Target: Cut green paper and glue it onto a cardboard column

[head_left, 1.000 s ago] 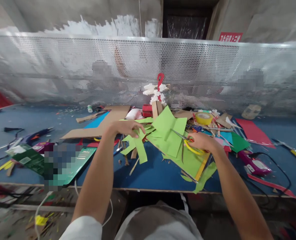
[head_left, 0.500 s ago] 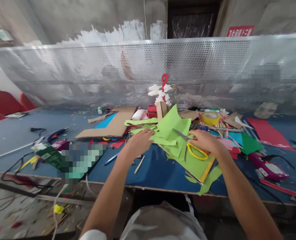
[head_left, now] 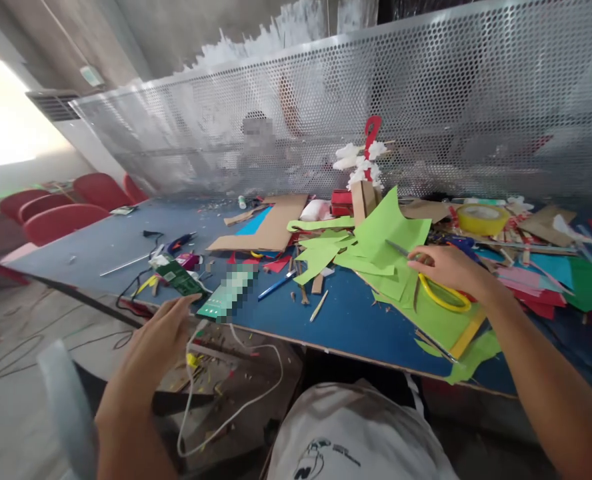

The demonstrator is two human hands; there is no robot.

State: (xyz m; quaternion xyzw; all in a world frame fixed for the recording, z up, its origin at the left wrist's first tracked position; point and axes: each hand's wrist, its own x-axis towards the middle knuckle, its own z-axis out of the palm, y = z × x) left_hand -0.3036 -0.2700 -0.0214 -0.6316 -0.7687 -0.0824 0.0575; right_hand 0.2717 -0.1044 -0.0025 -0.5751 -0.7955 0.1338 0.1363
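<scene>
While the right hand (head_left: 443, 267) is closed about a pair of yellow-handled scissors (head_left: 430, 297), we record the blades pointing away to the left, over the light-green paper sheet (head_left: 396, 217). We cannot tell how far the blades stand apart. The left hand (head_left: 166, 337) is at the near edge of the blue tabletop (head_left: 346, 327), its fingers extended; we see nothing in its grip, though its underside is hidden. Its fingertips are near a dark-green printed box (head_left: 176, 275) and a flat, green-faced device (head_left: 221, 297), partly pixelated; we cannot confirm contact with either.

We find the light-green sheet near the middle of the tabletop, one corner raised, on top of further green paper. To its left lie green paper strips (head_left: 321, 257), a blue pen (head_left: 276, 285) and an L-shaped cardboard piece (head_left: 281, 230). Behind it we note white flower-like pieces (head_left: 363, 163) on a red upright strip. To the right is a roll of yellow tape (head_left: 482, 220).
</scene>
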